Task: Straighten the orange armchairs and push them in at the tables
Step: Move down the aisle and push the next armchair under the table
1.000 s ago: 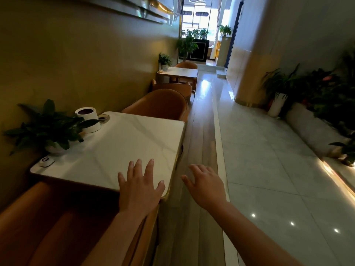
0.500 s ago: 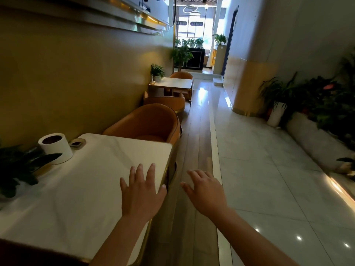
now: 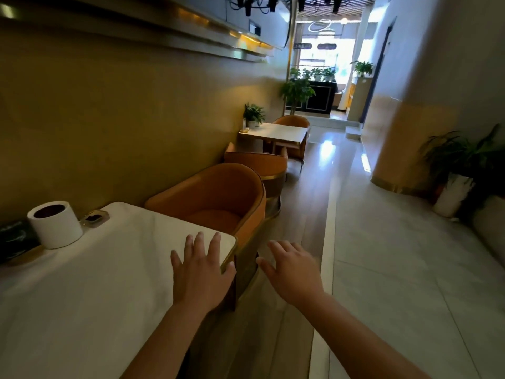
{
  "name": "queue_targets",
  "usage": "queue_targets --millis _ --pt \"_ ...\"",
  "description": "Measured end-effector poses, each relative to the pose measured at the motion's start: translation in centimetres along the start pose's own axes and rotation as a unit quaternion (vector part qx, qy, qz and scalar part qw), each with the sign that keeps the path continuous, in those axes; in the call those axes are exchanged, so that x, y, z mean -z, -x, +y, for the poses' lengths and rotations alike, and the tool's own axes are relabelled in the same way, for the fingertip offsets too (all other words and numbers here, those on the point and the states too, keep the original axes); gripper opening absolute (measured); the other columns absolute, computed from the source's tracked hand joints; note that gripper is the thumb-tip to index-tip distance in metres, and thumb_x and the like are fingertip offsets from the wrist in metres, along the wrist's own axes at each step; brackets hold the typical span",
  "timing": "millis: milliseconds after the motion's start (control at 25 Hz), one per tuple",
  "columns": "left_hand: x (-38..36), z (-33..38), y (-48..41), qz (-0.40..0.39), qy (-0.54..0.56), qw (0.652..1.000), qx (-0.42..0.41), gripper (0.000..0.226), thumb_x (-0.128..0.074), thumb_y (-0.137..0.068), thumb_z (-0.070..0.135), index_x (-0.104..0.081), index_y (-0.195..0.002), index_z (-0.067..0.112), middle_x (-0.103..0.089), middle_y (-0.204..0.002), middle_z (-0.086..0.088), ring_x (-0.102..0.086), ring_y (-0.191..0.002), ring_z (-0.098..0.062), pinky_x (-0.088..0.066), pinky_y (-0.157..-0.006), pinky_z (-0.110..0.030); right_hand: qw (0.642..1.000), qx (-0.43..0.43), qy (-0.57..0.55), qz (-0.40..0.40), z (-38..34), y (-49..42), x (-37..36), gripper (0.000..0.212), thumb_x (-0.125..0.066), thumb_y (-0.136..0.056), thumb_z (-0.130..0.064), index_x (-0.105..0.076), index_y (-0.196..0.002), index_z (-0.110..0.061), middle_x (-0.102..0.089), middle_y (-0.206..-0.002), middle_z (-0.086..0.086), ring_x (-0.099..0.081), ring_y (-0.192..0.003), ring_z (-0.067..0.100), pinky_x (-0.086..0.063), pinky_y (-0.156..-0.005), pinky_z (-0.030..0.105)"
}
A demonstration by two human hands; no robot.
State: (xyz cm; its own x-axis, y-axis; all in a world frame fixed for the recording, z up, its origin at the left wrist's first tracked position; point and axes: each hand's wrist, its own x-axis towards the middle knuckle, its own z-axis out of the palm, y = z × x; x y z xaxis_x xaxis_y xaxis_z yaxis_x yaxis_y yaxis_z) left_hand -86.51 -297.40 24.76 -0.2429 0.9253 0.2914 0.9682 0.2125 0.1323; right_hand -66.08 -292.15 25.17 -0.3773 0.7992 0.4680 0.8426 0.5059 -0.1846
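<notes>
The nearest orange armchair [image 3: 218, 198] stands at the far end of the white table [image 3: 95, 283], seat facing it. My left hand [image 3: 200, 272] is spread wide over the table's near corner, holding nothing. My right hand [image 3: 293, 269] hangs beside it above the floor, fingers loose and empty. A second armchair [image 3: 257, 162] stands right behind the first.

The orange round-backed armchair [image 3: 218, 195] blocks 12 o'clock, just beyond the white marble square table [image 3: 109, 283]; the glossy wooden floor strip [image 3: 306, 192] at 1 o'clock is open
</notes>
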Motion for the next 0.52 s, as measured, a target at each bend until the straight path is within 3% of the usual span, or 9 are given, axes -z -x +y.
queue_targets --millis 200,520 --pt "-3.8 5.0 -7.3 -0.006 -0.02 0.999 0.042 0.077 -0.026 -0.091 0.07 -0.009 -0.156 0.032 -0.018 -0.165 -0.01 -0.011 -0.152 -0.033 -0.016 -0.117 -0.062 0.999 0.04 -0.01 -0.03 8.3 -7.5 -2.0 0.057 -0.029 -0.095 -0.067 -0.053 -0.13 -0.029 -0.063 -0.125 -0.005 -0.058 -0.113 0.02 -0.05 -0.085 0.036" --pt "-10.8 7.8 -23.1 -0.005 -0.001 0.996 0.094 0.074 -0.029 -0.095 0.066 -0.006 -0.156 0.032 -0.015 -0.166 -0.01 -0.007 -0.153 -0.031 -0.013 -0.118 -0.061 0.993 0.08 -0.027 -0.081 18.3 -22.9 -9.7 0.049 -0.033 -0.096 -0.064 -0.045 -0.133 -0.034 -0.06 -0.127 -0.008 -0.055 -0.11 0.017 -0.047 -0.086 0.035"
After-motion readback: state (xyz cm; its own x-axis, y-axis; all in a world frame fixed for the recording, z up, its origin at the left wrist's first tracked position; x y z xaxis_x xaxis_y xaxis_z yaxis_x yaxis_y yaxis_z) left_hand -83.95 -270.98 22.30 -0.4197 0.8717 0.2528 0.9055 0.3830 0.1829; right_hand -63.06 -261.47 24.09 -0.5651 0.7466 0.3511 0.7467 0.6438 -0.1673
